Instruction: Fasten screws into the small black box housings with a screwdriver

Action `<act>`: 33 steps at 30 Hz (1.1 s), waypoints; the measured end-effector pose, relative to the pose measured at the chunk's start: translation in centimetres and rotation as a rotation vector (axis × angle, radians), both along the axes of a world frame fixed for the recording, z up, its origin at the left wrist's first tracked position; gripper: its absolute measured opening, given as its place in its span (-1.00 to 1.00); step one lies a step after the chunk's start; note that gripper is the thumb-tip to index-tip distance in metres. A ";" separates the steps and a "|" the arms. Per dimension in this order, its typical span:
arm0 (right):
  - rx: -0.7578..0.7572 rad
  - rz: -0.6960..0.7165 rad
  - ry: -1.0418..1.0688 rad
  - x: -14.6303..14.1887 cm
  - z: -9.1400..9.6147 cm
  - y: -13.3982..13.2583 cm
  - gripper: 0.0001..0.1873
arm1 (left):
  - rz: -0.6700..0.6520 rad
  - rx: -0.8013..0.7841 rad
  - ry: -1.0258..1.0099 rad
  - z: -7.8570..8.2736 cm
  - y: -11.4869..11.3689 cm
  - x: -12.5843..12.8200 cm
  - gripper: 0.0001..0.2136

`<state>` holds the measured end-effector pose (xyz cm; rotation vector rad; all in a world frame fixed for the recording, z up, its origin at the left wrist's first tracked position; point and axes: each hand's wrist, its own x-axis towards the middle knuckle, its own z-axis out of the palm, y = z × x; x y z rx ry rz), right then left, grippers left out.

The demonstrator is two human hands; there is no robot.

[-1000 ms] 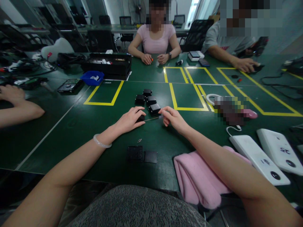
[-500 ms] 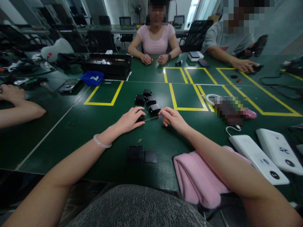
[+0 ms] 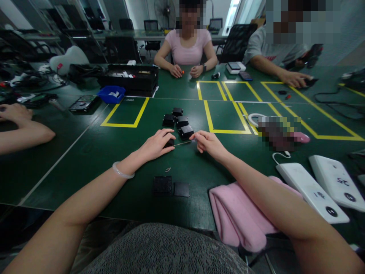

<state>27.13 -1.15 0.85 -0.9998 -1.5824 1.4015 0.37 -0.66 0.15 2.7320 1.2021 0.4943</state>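
My left hand (image 3: 156, 145) is closed around a small black box (image 3: 169, 143), pressing it to the green table, with most of the box hidden by the fingers. In a pinch, my right hand (image 3: 209, 144) grips a thin screwdriver (image 3: 184, 143); its metal shaft reaches left to the side of the box. Just beyond the hands lie several similar black boxes, the nearest black box (image 3: 186, 131) close to my right fingertips. Nearer to me rest a few small screws (image 3: 168, 169), an open black case half (image 3: 162, 185) and a flat black cover (image 3: 181, 189).
A pink cloth (image 3: 236, 217) lies under my right forearm, beside two white power banks (image 3: 310, 190). A blue tray (image 3: 111, 94) and a black bin (image 3: 142, 82) stand back left. Two people sit across the table; another person's arm (image 3: 25, 127) rests at left.
Almost nothing differs. My right fingers have shifted very slightly on the screwdriver, while my left hand and the box stay in place.
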 end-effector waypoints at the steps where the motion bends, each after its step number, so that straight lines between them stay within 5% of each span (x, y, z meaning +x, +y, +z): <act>1: 0.002 -0.001 -0.003 0.0 0.0 0.0 -0.73 | -0.002 0.002 0.002 0.0 0.0 0.0 -0.71; 6: 0.034 -0.034 -0.022 0.1 0.2 -0.1 -0.89 | -0.003 0.002 0.002 0.1 0.0 0.0 -0.71; 14: -0.002 0.021 0.014 0.0 -0.1 0.0 -0.64 | 0.002 -0.008 0.003 0.2 -0.1 0.0 -0.71; 23: 0.039 -0.043 -0.030 0.0 0.3 -0.2 -0.87 | -0.003 0.001 -0.006 0.1 -0.1 0.0 -0.72; 33: 0.055 -0.018 -0.056 0.1 -0.2 0.1 -0.79 | 0.000 0.007 0.001 0.1 0.0 0.0 -0.72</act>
